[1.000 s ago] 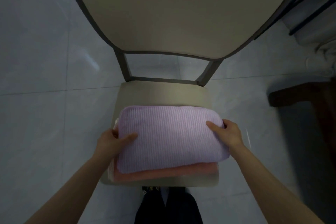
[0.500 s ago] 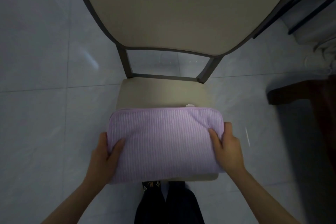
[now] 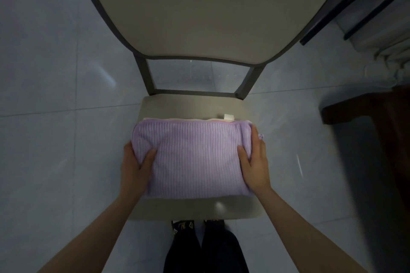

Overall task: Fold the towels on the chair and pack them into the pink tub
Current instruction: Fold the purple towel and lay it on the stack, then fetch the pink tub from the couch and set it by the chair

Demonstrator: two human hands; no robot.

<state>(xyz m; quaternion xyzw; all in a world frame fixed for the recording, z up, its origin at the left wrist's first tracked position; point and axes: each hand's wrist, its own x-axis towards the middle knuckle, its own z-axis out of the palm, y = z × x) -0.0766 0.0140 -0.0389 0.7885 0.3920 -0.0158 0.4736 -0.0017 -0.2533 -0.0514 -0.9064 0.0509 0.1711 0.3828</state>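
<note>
Folded purple towel over chair seat. Left hand and right hand grip its opposite ends, thumbs on top.

Left hand, right hand grip folded lilac towel ends; over chair seat

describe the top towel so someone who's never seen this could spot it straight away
Find the beige chair. Over its seat the left hand and right hand grip a folded stack. The top towel is lilac and ribbed; only thin peach edges show behind it.
</note>
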